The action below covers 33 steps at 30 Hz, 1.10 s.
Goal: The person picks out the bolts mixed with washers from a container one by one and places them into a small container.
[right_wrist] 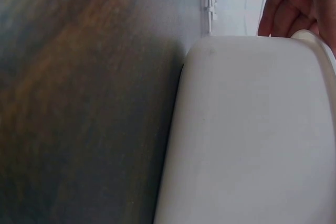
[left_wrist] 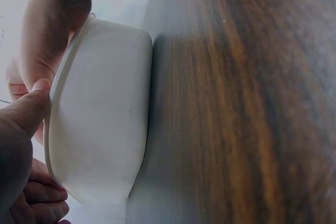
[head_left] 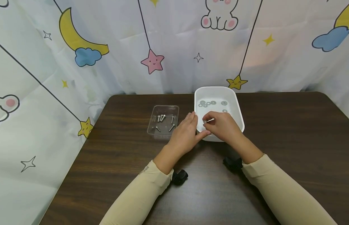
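Observation:
My right hand (head_left: 223, 126) is over the white tray (head_left: 238, 114) and pinches a small shiny metal piece (head_left: 204, 121) between thumb and fingertips. Its exact kind is too small to tell. With its fingers extended, my left hand (head_left: 185, 132) lies along the tray's left side. In the left wrist view its thumb (left_wrist: 31, 106) touches the tray's rim. Several flat washers (head_left: 213, 102) lie on the tray floor, toward the far side; the hands hide part of the near floor. Both wrist views show mostly the tray's outer wall (right_wrist: 257, 129).
Left of the tray stands a clear plastic box (head_left: 166, 109) with several metal bolts (head_left: 162, 118) in it, close to my left hand. Both containers stand on a dark wooden table (head_left: 289, 140). A patterned curtain (head_left: 177, 37) hangs behind the table's far edge.

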{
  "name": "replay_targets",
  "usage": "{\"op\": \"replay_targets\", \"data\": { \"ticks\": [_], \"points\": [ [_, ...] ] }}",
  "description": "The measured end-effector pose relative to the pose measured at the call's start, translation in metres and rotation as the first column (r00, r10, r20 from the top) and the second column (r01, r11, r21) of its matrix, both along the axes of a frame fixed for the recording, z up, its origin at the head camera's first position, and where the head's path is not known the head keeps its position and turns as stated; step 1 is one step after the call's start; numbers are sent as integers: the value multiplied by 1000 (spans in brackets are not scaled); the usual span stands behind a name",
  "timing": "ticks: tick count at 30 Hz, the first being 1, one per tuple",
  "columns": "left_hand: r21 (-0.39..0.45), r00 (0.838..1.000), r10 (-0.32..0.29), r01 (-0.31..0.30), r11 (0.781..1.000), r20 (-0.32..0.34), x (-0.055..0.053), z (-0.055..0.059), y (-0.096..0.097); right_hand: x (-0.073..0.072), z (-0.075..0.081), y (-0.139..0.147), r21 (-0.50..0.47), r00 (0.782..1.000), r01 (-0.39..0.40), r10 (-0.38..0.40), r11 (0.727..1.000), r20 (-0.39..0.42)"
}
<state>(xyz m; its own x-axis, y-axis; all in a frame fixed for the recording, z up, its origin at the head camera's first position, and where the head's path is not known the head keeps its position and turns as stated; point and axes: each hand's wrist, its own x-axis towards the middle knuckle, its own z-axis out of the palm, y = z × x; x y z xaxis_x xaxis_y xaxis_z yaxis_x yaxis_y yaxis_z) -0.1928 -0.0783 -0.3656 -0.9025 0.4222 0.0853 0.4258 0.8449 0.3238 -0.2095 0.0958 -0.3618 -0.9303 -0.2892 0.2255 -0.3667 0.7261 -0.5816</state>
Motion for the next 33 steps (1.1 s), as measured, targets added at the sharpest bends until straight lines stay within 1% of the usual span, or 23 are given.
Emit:
{"op": "replay_targets", "data": {
  "ticks": [9,14,18,20,22,24,26,28,30,33],
  "points": [
    [6,1000,0,1,1000,-12,-1,1,0,-2,0,0,4,1000,-12,12,1000,-20],
    [14,1000,-10,10,1000,-21,-1,0,-2,-1,0,0,-3,1000,-19,19,1000,-1],
    [30,999,-33,33,999,-15,0,-1,-7,-1,-1,0,-4,1000,-31,31,1000,-1],
    [35,999,-43,44,998,-17,2,0,-14,0,-1,-1,-3,999,-36,36,999,-17],
    [41,998,-55,57,998,-43,4,1,-25,0,-1,-2,-4,999,-40,40,999,-33],
    [44,994,-64,68,997,-93,7,2,-40,0,0,-3,-9,998,-42,42,999,-38],
    [51,986,-65,73,996,-156,10,3,-60,-1,1,-4,-16,998,-45,44,999,-34],
    [62,979,-47,61,996,-200,12,2,-83,0,2,-4,-21,999,-46,45,999,-25],
    [76,980,-13,28,997,-197,14,1,-105,0,3,-3,-23,999,-44,43,999,-26],
    [88,991,44,-33,996,-126,16,-1,-133,1,5,-4,-41,998,-46,44,998,-53]
  ]
}}
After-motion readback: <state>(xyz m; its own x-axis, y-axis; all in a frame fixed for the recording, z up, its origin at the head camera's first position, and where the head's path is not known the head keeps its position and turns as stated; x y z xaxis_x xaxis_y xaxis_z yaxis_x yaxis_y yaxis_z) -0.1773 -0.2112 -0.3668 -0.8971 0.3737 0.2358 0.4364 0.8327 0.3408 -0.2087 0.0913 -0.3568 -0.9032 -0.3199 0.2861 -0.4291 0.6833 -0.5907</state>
